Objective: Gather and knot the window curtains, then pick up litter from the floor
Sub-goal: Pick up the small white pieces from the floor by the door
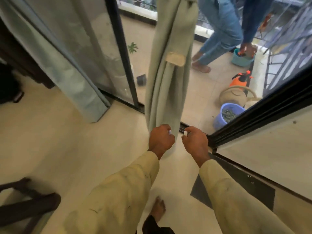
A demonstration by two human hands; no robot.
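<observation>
A pale green curtain (167,78) hangs gathered in a narrow bundle in the open doorway, its lower end just above the floor. My left hand (160,139) is closed around the bottom of this bundle. My right hand (195,141) is curled in a fist just to the right of the bundle, beside the fabric; whether it grips cloth I cannot tell. A second curtain (70,65), grey-green, hangs loose at the left in front of the glass door.
A black sliding-door track (253,119) runs to the right. Outside on the balcony a person in jeans (219,31) bends over a teal tub (243,59). A blue bucket (226,115), an orange sprayer (239,80) and a basket stand there. A dark chair (25,205) is at lower left, a dark mat (236,191) at lower right.
</observation>
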